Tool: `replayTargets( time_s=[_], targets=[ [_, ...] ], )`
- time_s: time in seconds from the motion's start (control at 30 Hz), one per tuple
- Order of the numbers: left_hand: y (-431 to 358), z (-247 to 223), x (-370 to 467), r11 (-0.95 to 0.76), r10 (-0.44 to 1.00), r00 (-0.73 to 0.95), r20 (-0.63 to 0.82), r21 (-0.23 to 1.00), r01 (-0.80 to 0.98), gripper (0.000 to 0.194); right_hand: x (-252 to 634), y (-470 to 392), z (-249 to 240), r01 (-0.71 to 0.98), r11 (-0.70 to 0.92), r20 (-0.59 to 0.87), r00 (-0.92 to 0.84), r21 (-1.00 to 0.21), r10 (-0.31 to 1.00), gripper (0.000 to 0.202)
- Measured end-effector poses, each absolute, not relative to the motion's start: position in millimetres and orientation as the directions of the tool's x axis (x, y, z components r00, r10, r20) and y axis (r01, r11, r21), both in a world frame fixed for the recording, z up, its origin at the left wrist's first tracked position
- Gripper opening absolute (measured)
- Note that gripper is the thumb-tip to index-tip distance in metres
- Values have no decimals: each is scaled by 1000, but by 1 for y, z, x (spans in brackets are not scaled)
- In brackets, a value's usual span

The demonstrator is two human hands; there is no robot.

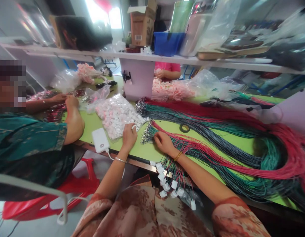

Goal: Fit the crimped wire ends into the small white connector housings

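My left hand (129, 134) rests on the green table at the edge of a clear bag of small white connectors (116, 115), its fingers pinching one white connector (134, 126). My right hand (163, 142) lies on the metal-tipped ends of a bundle of red, green and black wires (216, 144) and presses a few of them down. Finished wires with white connectors (171, 184) hang over the table's front edge between my arms.
A white power bank (100, 140) with a cable lies left of my hand. A roll of tape (184, 128) sits among the wires. A person in a green garment (31, 148) works at my left; another in pink (167, 69) sits opposite. A shelf (147, 56) holds boxes.
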State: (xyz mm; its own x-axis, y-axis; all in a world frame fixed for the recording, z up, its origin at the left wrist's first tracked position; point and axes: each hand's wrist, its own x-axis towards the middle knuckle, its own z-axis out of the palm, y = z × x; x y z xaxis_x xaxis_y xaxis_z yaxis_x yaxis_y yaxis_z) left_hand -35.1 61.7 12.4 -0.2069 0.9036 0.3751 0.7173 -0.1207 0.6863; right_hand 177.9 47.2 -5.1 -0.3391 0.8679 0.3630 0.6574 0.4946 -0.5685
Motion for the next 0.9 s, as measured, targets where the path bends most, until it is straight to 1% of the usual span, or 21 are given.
replayTargets(
  time_s=[0.03, 0.07, 0.1, 0.13, 0.2, 0.23, 0.33, 0.43, 0.53, 0.73, 0.9],
  targets=[
    [62, 12, -33, -146, 918, -220, 331, 796, 588, 22, 175, 48, -2, 612, 497, 368, -335, -615, 868, 14],
    [62, 12, -30, -137, 941, -224, 253, 892, 431, 20, 172, 49, 1, 569, 493, 367, -329, -659, 870, 13],
    [61, 12, -27, -98, 964, -217, 156, 962, 257, 19, 170, 50, 3, 529, 484, 363, -323, -697, 874, 13],
    [61, 11, -23, -39, 979, -195, 55, 996, 84, 18, 167, 51, 5, 495, 474, 357, -316, -728, 879, 13],
    [58, 9, -16, 77, 987, -124, -104, 976, -204, 17, 163, 53, 7, 446, 457, 348, -308, -770, 886, 13],
    [56, 7, -13, 124, 985, -77, -154, 945, -304, 17, 163, 53, 7, 427, 449, 345, -301, -785, 889, 12],
    [52, 3, -8, 245, 968, 77, -238, 837, -490, 17, 165, 52, 7, 391, 415, 330, -269, -821, 905, 12],
    [51, -1, -6, 333, 943, 189, -274, 752, -570, 15, 169, 49, 6, 391, 406, 331, -247, -826, 911, 10],
    [52, -4, -4, 364, 932, 234, -279, 721, -590, 16, 170, 48, 7, 419, 441, 362, -258, -794, 896, 7],
    [52, -5, -1, 354, 935, 229, -271, 744, -567, 15, 171, 46, 7, 497, 555, 460, -311, -667, 832, 5],
    [48, -6, 8, 319, 948, 163, -274, 819, -476, 22, 172, 45, 5, 557, 636, 500, -397, -535, 769, 8]
  ],
)
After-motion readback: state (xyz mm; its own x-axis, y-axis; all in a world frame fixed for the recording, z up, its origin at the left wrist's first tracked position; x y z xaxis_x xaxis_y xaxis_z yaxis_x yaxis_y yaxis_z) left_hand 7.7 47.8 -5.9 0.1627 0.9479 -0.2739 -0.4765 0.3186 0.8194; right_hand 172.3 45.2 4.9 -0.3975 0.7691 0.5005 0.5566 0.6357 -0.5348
